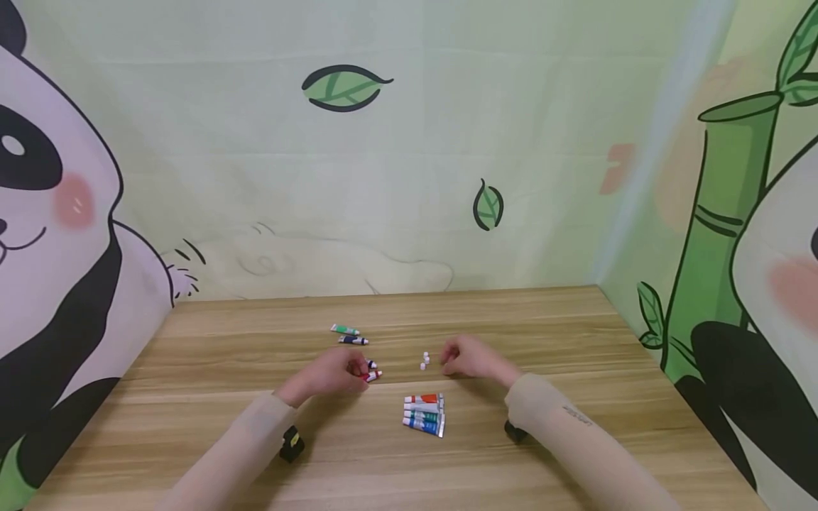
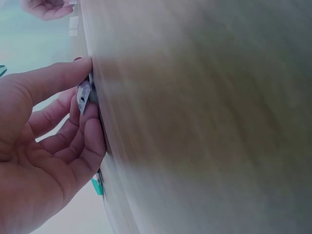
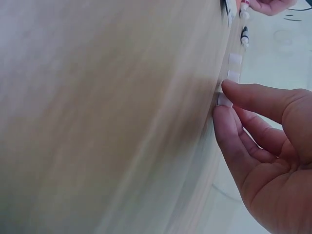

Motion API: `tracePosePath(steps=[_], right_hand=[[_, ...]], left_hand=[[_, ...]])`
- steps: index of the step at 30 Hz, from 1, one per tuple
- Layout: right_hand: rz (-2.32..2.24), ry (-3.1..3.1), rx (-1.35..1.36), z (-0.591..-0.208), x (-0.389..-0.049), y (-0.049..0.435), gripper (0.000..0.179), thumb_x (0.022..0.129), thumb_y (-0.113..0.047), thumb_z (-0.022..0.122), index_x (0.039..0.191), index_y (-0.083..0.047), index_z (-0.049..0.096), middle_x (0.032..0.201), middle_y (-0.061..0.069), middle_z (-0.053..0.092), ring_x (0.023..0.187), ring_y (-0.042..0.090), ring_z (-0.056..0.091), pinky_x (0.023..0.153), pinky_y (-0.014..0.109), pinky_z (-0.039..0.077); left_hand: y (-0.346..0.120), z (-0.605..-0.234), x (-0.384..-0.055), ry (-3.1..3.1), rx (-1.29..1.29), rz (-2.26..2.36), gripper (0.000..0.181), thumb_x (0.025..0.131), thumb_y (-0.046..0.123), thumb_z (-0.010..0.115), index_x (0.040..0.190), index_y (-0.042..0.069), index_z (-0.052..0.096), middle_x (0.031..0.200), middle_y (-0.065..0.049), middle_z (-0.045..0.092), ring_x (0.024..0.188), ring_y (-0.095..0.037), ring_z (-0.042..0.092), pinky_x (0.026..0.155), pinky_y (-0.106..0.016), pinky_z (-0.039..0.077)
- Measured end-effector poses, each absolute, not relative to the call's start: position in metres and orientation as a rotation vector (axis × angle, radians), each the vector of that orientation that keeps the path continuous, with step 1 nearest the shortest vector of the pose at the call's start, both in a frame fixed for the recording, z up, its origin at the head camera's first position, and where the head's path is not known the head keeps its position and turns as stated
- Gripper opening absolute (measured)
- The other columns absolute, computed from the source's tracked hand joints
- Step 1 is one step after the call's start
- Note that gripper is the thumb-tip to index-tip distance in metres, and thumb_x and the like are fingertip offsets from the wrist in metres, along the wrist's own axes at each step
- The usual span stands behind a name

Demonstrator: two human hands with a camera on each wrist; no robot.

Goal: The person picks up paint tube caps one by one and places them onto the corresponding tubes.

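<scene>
My left hand (image 1: 332, 370) is low over the table, its thumb and fingers round a small paint tube with a silvery crimped end (image 2: 84, 95). In the head view a dark blue tube tip (image 1: 372, 365) pokes out past those fingers, and a red tube (image 1: 373, 376) lies right by the thumb. My right hand (image 1: 474, 357) pinches a small white piece (image 3: 224, 101) between thumb and index fingertips; in the head view the fingers hide it. A few small white pieces (image 1: 423, 366) stand on the table just left of that hand.
Several paint tubes (image 1: 424, 417), orange-red to blue, lie in a row in front, between the forearms. Behind the left hand lie a green tube (image 1: 346, 330) and a navy tube (image 1: 353, 341). A printed cloth (image 1: 409, 199) with pandas hangs behind the wooden table (image 1: 530, 319).
</scene>
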State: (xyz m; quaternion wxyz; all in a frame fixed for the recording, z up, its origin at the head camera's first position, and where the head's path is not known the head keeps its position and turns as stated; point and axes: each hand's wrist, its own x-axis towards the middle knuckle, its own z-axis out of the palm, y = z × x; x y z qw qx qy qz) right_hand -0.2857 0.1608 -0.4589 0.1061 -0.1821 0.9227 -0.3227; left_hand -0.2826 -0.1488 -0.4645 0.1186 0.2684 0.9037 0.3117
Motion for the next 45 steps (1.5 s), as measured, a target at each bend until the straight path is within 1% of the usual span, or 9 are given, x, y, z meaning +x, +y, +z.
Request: tracePosePath(steps=[3, 9, 14, 22, 29, 34, 38, 42, 45], right_hand=[[-0.944, 2.727, -0.515, -0.459, -0.287, 0.167, 0.014, 0.084, -0.007, 0.08, 0.093, -0.006, 0.071, 0.082, -0.001, 0.064, 0.076, 0.014, 0.058, 0.071, 0.029, 0.05], [-0.926, 2.733, -0.485, -0.459, -0.287, 0.176, 0.011, 0.084, -0.009, 0.08, 0.088, -0.008, 0.07, 0.077, -0.001, 0.064, 0.066, 0.012, 0.058, 0.061, 0.026, 0.049], [-0.963, 2.696, -0.442, -0.459, -0.286, 0.179, 0.01, 0.085, -0.008, 0.079, 0.086, -0.008, 0.069, 0.075, 0.0, 0.064, 0.062, 0.012, 0.058, 0.057, 0.025, 0.05], [-1.016, 2.668, -0.396, -0.458, -0.284, 0.184, 0.007, 0.088, -0.006, 0.076, 0.09, -0.005, 0.069, 0.078, 0.002, 0.064, 0.066, 0.015, 0.061, 0.06, 0.028, 0.054], [-1.047, 2.681, -0.393, -0.456, -0.283, 0.189, 0.006, 0.09, -0.005, 0.072, 0.096, -0.001, 0.071, 0.082, 0.004, 0.066, 0.067, 0.016, 0.062, 0.061, 0.028, 0.055], [-1.088, 2.708, -0.391, -0.455, -0.284, 0.192, 0.008, 0.092, -0.006, 0.068, 0.097, 0.0, 0.07, 0.083, 0.005, 0.066, 0.067, 0.016, 0.062, 0.062, 0.029, 0.054], [-1.102, 2.74, -0.374, -0.45, -0.285, 0.194, 0.013, 0.093, -0.009, 0.066, 0.101, 0.002, 0.069, 0.085, 0.007, 0.066, 0.069, 0.018, 0.063, 0.064, 0.031, 0.054], [-1.144, 2.752, -0.35, -0.441, -0.289, 0.197, 0.015, 0.095, -0.011, 0.064, 0.103, 0.002, 0.068, 0.09, 0.009, 0.067, 0.075, 0.021, 0.065, 0.066, 0.031, 0.054], [-1.192, 2.759, -0.374, -0.434, -0.293, 0.202, 0.015, 0.096, -0.01, 0.063, 0.101, 0.003, 0.068, 0.091, 0.015, 0.067, 0.076, 0.024, 0.065, 0.067, 0.031, 0.054]], left_hand=[[-0.15, -0.463, -0.282, 2.632, 0.791, 0.942, 0.016, 0.083, 0.003, 0.079, 0.089, 0.006, 0.065, 0.08, 0.001, 0.061, 0.075, -0.013, 0.055, 0.069, -0.03, 0.048], [-0.155, -0.465, -0.283, 2.624, 0.856, 0.994, 0.018, 0.081, 0.003, 0.079, 0.089, 0.004, 0.064, 0.08, 0.0, 0.062, 0.074, -0.013, 0.055, 0.069, -0.03, 0.048], [-0.159, -0.467, -0.286, 2.609, 0.847, 1.046, 0.015, 0.082, 0.003, 0.078, 0.09, 0.003, 0.065, 0.084, -0.001, 0.064, 0.078, -0.013, 0.057, 0.072, -0.031, 0.05], [-0.165, -0.463, -0.288, 2.647, 0.807, 1.075, 0.012, 0.086, 0.006, 0.078, 0.092, 0.003, 0.068, 0.086, -0.001, 0.066, 0.079, -0.013, 0.059, 0.073, -0.029, 0.05], [-0.169, -0.457, -0.29, 2.698, 0.718, 1.118, 0.013, 0.085, 0.007, 0.08, 0.094, 0.004, 0.071, 0.088, -0.001, 0.066, 0.081, -0.015, 0.058, 0.074, -0.033, 0.049], [-0.174, -0.45, -0.291, 2.674, 0.686, 1.205, 0.011, 0.087, 0.002, 0.073, 0.097, 0.001, 0.073, 0.093, -0.005, 0.07, 0.085, -0.017, 0.061, 0.076, -0.033, 0.051], [-0.177, -0.443, -0.293, 2.639, 0.658, 1.275, 0.012, 0.089, -0.001, 0.068, 0.101, -0.001, 0.072, 0.1, -0.009, 0.07, 0.089, -0.02, 0.062, 0.076, -0.032, 0.051], [-0.18, -0.435, -0.296, 2.654, 0.608, 1.301, 0.014, 0.091, 0.001, 0.069, 0.104, 0.0, 0.072, 0.1, -0.009, 0.07, 0.087, -0.02, 0.062, 0.075, -0.034, 0.053], [-0.182, -0.426, -0.298, 2.667, 0.591, 1.316, 0.017, 0.091, 0.002, 0.069, 0.107, -0.002, 0.072, 0.099, -0.011, 0.07, 0.083, -0.018, 0.062, 0.075, -0.038, 0.055]])
